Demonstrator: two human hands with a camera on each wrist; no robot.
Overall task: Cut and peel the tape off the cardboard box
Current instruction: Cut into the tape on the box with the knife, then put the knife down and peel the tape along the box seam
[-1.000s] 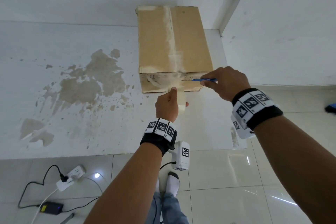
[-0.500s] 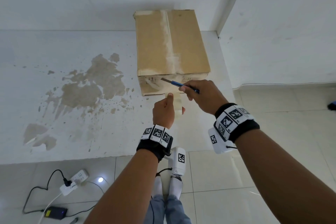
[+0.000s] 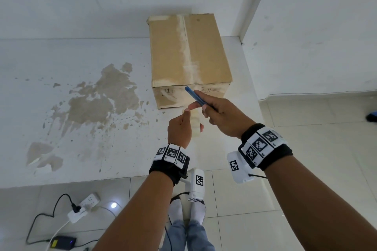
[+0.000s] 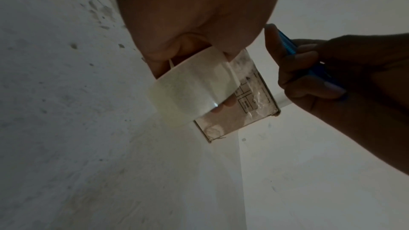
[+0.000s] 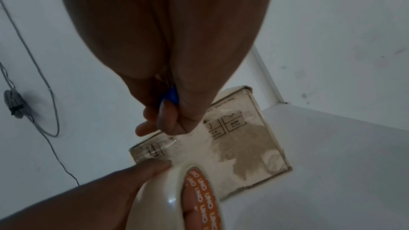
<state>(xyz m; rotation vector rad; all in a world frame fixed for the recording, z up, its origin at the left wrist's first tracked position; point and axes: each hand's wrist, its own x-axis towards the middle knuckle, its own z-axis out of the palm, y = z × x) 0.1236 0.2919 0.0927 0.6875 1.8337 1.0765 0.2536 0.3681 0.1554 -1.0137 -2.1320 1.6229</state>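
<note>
The box (image 3: 188, 55) sits on the white ledge (image 3: 61, 108), pushed back against the wall near the corner. Its front face carries printed handling symbols, upward arrows in a frame at the left and more framed marks at the right, too small to read. Pale tape (image 3: 186, 47) runs down the seam of its top.

Just in front of the box, the left hand (image 3: 179, 128) grips a tape roll (image 3: 194, 122), fingers through its core and thumb on its outer face. Only the right wrist view shows the orange core (image 5: 202, 197), printed "UNO" over and over. Only that view also shows a grey cable (image 5: 33, 69) hanging on the wall left of the box.

The right hand (image 3: 222, 116) is clamped on a blue cutter (image 3: 194, 97), its tip pointing at the box's front face; whether it touches I cannot tell.

The head view alone takes in the floor below the ledge: a white power strip (image 3: 82, 208) and a black adapter (image 3: 63, 242).
</note>
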